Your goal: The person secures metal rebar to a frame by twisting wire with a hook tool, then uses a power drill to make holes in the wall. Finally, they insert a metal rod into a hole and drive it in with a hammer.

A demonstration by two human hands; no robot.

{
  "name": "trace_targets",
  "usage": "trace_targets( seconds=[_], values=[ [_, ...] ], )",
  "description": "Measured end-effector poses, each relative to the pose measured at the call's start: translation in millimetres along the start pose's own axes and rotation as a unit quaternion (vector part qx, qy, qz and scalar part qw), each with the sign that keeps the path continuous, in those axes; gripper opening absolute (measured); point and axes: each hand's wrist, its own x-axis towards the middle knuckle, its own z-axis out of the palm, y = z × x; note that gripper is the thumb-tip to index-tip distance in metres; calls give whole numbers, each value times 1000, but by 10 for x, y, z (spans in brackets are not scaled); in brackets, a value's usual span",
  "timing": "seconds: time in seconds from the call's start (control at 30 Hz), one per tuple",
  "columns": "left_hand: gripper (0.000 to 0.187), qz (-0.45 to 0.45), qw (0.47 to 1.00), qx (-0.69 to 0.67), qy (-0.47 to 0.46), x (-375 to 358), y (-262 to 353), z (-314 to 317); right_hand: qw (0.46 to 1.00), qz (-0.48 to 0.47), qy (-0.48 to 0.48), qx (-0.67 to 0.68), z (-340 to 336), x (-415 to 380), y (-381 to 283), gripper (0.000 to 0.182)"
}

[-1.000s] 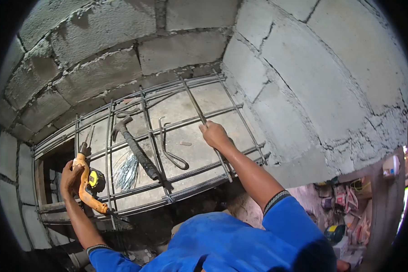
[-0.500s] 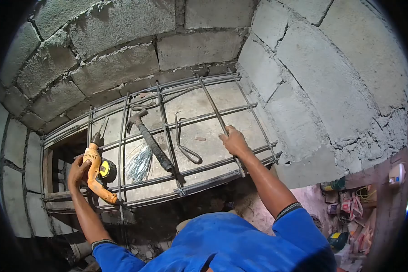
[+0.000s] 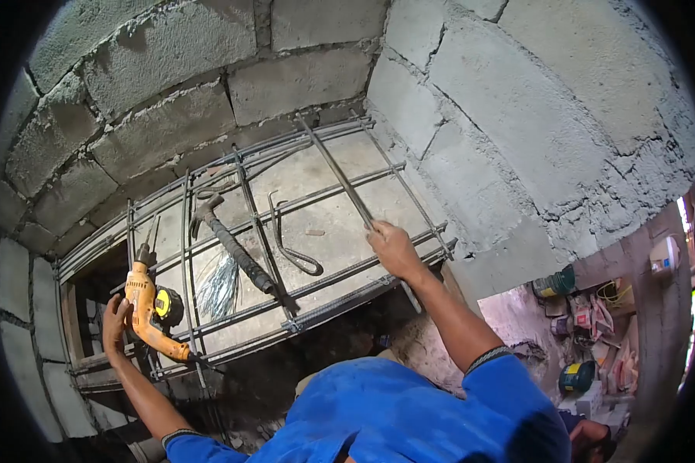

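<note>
My right hand (image 3: 394,248) is closed around a loose-looking rebar (image 3: 336,171) that slants across the rebar grid (image 3: 340,285). My left hand (image 3: 116,322) rests at the grid's left end, beside a yellow-orange power drill (image 3: 141,297). Its fingers are curled, and what they grip is hidden. A yellow and black tape measure (image 3: 167,306) lies against the drill. On the grid, a hammer (image 3: 235,248) with a wrapped handle lies near a bent metal hook tool (image 3: 284,245). A bundle of thin tie wire (image 3: 218,287) sits left of the hammer's handle.
Rough concrete block walls (image 3: 162,108) rise behind the grid and at its right (image 3: 502,131). A dark opening (image 3: 93,279) shows at the left end. Below right are green buckets (image 3: 577,377), bags and rubble (image 3: 618,332). Another person (image 3: 588,434) shows at the lower right edge.
The view has shifted, so the grid appears farther left. My left hand has drawn slightly away from the drill's body. My right hand still holds the rebar. Another person now shows at lower right.
</note>
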Motion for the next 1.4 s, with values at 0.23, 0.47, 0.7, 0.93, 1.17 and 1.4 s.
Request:
trace_targets(
  seconds=[0.23, 0.47, 0.7, 0.93, 1.17, 1.4],
  values=[
    [58, 191, 956, 26, 222, -244, 598, -115, 992, 109, 5, 66, -272, -561, -471, 34],
    [65, 430, 889, -45, -151, -1337, 1954, 837, 974, 197, 33, 109, -313, -1302, -610, 44],
    [85, 528, 774, 53, -346, -1739, 2221, 1652, 986, 144, 14, 78, -503, -1804, -828, 46],
    [82, 358, 851, -56, -379, -2302, 1996, 2700, 988, 75, -61, 119, -764, -2246, -631, 44],
    [44, 63, 807, -404, -426, -3177, 1845, 3517, 953, 124, -265, 74, -1214, -2948, -16, 42],
    [20, 26, 847, -410, -337, -3699, 1350, 3816, 919, 226, -315, 71, -1544, -3057, 313, 36]
  ],
)
